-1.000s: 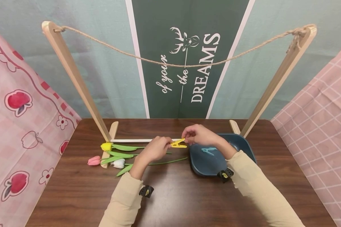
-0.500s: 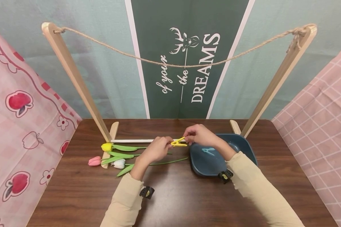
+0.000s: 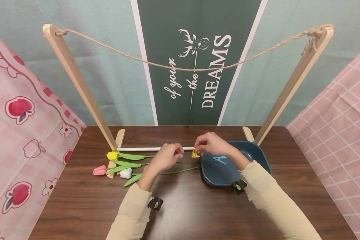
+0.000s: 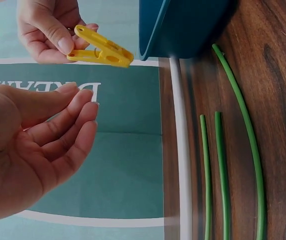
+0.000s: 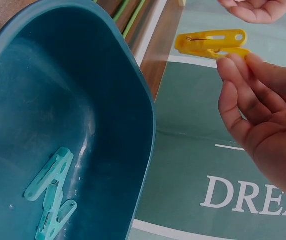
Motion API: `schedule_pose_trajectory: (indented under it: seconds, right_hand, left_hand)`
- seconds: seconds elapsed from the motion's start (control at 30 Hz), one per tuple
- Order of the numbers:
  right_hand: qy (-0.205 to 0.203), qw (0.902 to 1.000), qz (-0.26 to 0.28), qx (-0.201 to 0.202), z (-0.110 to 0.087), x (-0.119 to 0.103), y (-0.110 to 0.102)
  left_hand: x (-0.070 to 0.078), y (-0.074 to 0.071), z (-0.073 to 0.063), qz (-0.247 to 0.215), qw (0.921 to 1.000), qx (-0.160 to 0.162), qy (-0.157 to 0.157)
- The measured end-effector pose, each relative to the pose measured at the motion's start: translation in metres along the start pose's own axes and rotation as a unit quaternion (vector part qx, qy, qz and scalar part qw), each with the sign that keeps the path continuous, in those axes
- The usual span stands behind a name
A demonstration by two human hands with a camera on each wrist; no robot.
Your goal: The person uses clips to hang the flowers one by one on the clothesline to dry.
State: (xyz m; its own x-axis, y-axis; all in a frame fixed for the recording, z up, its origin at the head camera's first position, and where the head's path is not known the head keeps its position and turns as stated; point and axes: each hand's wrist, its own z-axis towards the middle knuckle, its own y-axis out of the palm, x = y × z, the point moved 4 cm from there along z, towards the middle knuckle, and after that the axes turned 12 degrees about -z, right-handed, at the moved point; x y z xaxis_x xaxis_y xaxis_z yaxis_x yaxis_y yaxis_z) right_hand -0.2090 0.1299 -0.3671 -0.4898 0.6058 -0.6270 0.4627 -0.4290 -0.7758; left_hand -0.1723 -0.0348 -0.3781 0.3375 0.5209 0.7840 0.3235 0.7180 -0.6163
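My right hand [image 3: 212,143] pinches one handle of a yellow clothespin [image 5: 210,42] between thumb and fingertips, just past the left rim of a dark blue basin [image 3: 210,178]. The clothespin's jaw end points away from the fingers. To its left, my left hand [image 3: 167,156] hovers with nothing in it, its thumb tip close against the index fingertip and the other fingers loosely bent, as the left wrist view shows. Inside the basin lie light teal clothespins [image 5: 55,182].
A rope [image 3: 195,69] sags between two wooden posts [image 3: 81,86]. A white rod [image 3: 138,149] runs low between the posts. Yellow [image 3: 112,155], pink [image 3: 99,170] and white [image 3: 125,173] artificial tulips lie at the left of the wooden table [image 3: 180,213].
My left hand has let go of the yellow clothespin, and a gap now separates them. The clothespin has turned in my right hand, which has barely moved.
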Motion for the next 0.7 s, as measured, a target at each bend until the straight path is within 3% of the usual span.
schedule_pose_trajectory:
  seconds: [0.3,0.7]
  right_hand:
    - [0.016,0.9989,0.044,0.002,0.0011,-0.0005,0.0013]
    - [-0.010,0.9968,0.080,-0.004,0.0005,-0.0091,-0.0012]
  left_hand:
    - [-0.0002,0.0010,-0.0008,-0.013,0.9998,-0.011,-0.010]
    - [-0.0028,0.0007,-0.0015,-0.001,1.0000,-0.001,-0.006]
